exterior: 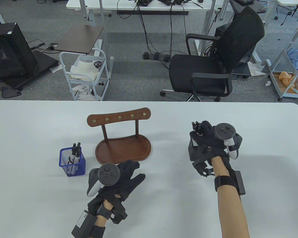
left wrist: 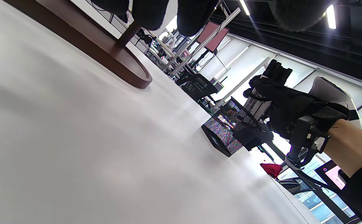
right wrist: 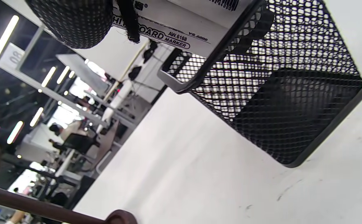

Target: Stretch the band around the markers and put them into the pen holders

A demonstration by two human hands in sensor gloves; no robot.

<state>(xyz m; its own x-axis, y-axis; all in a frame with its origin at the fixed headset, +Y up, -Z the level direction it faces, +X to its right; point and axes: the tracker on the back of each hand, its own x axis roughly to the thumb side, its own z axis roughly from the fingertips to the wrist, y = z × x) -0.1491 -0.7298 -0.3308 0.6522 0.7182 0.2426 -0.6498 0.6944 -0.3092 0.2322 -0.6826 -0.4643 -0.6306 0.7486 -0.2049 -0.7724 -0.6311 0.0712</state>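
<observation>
My right hand (exterior: 205, 135) grips a bundle of whiteboard markers (exterior: 197, 127) with a black band around them, their lower ends inside the black mesh pen holder (exterior: 193, 148). The right wrist view shows the banded markers (right wrist: 181, 28) entering that holder (right wrist: 280, 102) at its rim. From the left wrist view the right hand (left wrist: 280, 102) holds the markers (left wrist: 269, 81) upright over the black holder (left wrist: 227, 130). A blue mesh pen holder (exterior: 72, 161) at the left holds another group of markers (exterior: 74, 152). My left hand (exterior: 129, 173) rests with fingers straight on the table, holding nothing.
A brown wooden stand (exterior: 123, 146) with a tray base and a pegged top rail sits mid-table between the two holders; its base (left wrist: 118, 67) is just ahead of my left hand. Beyond the table's far edge stand an office chair (exterior: 213, 64) and a white cart (exterior: 83, 74).
</observation>
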